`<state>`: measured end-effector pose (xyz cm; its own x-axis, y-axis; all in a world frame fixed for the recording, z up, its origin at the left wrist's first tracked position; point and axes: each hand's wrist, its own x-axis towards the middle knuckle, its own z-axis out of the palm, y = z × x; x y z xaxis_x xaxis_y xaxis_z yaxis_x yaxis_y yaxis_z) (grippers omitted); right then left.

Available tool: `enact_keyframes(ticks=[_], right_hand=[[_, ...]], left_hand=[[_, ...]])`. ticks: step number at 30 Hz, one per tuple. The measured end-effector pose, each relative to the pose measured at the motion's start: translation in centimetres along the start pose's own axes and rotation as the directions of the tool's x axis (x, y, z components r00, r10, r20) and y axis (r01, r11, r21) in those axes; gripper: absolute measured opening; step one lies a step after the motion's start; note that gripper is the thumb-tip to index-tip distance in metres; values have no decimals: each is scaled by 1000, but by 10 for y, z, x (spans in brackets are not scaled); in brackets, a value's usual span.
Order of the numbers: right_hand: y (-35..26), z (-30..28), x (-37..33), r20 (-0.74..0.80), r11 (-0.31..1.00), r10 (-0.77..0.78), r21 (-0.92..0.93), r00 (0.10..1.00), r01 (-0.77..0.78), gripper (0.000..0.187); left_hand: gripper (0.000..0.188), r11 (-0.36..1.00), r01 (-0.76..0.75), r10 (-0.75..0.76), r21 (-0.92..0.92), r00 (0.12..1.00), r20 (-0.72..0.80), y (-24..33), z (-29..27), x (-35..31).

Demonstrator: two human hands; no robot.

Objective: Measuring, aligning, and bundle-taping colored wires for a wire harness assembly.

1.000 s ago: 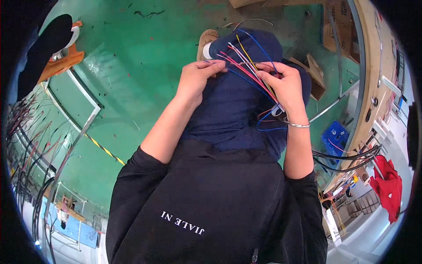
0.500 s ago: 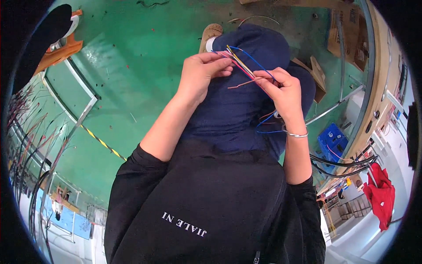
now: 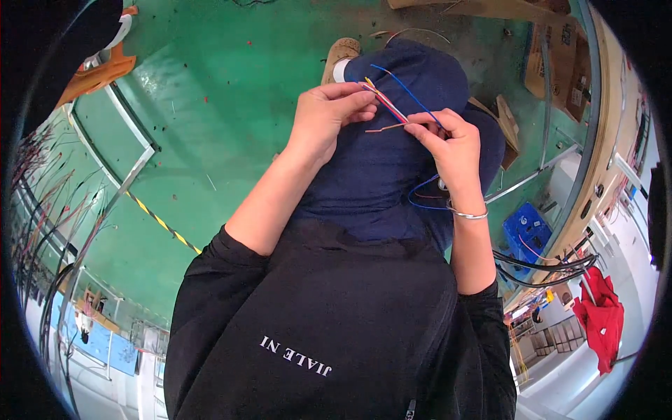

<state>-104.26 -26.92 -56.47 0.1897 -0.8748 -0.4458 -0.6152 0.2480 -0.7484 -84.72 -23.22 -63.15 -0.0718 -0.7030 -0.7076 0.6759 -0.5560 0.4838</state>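
Observation:
A small bundle of thin coloured wires (image 3: 392,107), with red, white and yellow among them, stretches between my hands above my lap. My left hand (image 3: 325,115) pinches its far-left end between thumb and fingers. At the other end, my right hand (image 3: 451,140) is closed on the same bundle. A blue wire (image 3: 404,85) stands apart from the rest, running up and left from my right fingers with its tip free. Also loose is a brown wire (image 3: 385,129), which sticks out leftward by my right thumb. Below my right hand hangs a blue loop (image 3: 418,199).
To the right are a blue tray (image 3: 526,225), black cables (image 3: 539,269) and a red cloth (image 3: 600,318). A cardboard box (image 3: 553,66) lies at the far right. Many hanging wires (image 3: 52,203) fill the left side, beside a metal frame (image 3: 133,133).
The blue wire's tip has moved up and away from the bundle, and its arc is straighter. The yellow wire now lies closer to the other wires. My hands have barely moved.

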Motion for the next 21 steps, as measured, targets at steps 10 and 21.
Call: enact_keyframes(ticks=[10, 21], right_hand=[[4, 3, 1, -4, 1000, -19, -6, 1000, 19, 13], [-7, -4, -11, -48, 999, -8, 33, 999, 9, 19]], left_hand=[[20, 999, 18, -19, -29, 999, -28, -3, -1, 4], [27, 930, -196, 260, 310, 949, -178, -17, -10, -41]])
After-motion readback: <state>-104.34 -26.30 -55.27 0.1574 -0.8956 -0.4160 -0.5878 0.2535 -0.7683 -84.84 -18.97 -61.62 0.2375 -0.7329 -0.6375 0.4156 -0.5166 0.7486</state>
